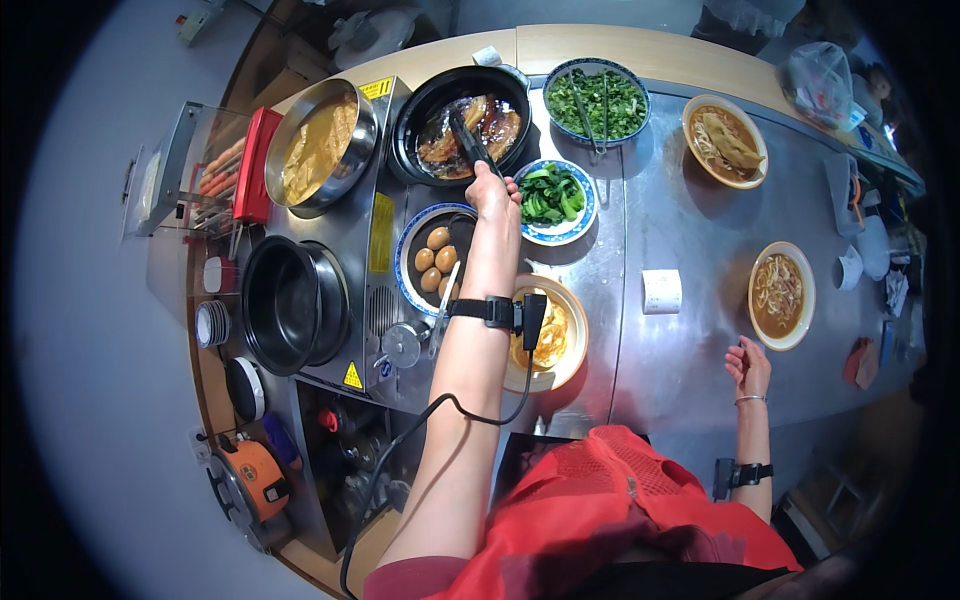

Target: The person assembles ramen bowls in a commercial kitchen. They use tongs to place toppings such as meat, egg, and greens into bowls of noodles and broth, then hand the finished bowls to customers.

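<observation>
My left hand (491, 191) grips black tongs (471, 142), whose tips reach into a black pot (405, 142) of braised meat (501, 133) in dark sauce. Just right of that hand is a blue-rimmed plate of cooked greens (551, 196). Brown eggs (436, 259) lie in a blue-rimmed bowl beside my left forearm, which partly covers a bowl of fried eggs (553, 337). My right hand (748, 367) holds nothing, fingers slightly spread, just below a bowl of noodle soup (780, 296). Farther back stands another noodle bowl (724, 142) with a folded pale-brown topping.
A steel bowl of tofu skin in broth (319, 150) and empty black pots (281, 304) stand left. Chopped greens with metal tongs fill a bowl (596, 101) at the back. A printed slip (662, 291) lies on the steel counter (675, 225). Sausages (221, 169) sit behind a clear guard.
</observation>
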Demonstrator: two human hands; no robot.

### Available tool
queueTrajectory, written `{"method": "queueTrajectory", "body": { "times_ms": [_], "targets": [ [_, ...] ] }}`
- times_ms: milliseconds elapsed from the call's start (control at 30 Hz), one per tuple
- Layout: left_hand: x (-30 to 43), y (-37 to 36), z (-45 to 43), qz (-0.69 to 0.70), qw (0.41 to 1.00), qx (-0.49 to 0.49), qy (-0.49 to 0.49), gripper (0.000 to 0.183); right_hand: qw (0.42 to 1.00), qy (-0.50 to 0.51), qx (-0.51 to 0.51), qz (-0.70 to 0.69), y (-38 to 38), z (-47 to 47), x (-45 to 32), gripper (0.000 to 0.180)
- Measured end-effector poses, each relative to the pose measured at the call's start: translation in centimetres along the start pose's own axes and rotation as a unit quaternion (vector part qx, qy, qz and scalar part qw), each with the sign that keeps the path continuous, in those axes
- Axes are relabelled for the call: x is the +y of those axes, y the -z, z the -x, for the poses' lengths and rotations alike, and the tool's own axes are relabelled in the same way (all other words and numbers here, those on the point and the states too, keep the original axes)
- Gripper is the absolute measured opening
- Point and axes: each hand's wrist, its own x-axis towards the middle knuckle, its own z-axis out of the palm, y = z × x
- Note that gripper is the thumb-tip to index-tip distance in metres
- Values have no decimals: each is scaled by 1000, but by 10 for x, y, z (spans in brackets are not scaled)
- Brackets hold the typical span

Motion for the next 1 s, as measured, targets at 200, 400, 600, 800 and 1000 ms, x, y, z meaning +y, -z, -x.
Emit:
{"method": "queueTrajectory", "body": {
  "times_ms": [200,400,600,800,1000],
  "targets": [
    [3,-25,-8,34,996,66,-46,49,1000,-5,15,-8,16,-15,-13,31],
    [13,-22,-8,34,995,67,-66,47,1000,-7,-17,-23,22,-18,-12,34],
    [20,-25,-21,92,996,12,-16,44,999,-20,-10,-26,18,-18,-12,36],
    [33,-22,-44,91,993,-61,38,50,999,-30,-6,-28,18,-15,-15,38],
    [48,7,-52,102,989,-76,72,54,998,-41,2,-38,19,-17,-11,40]
  ]
}}
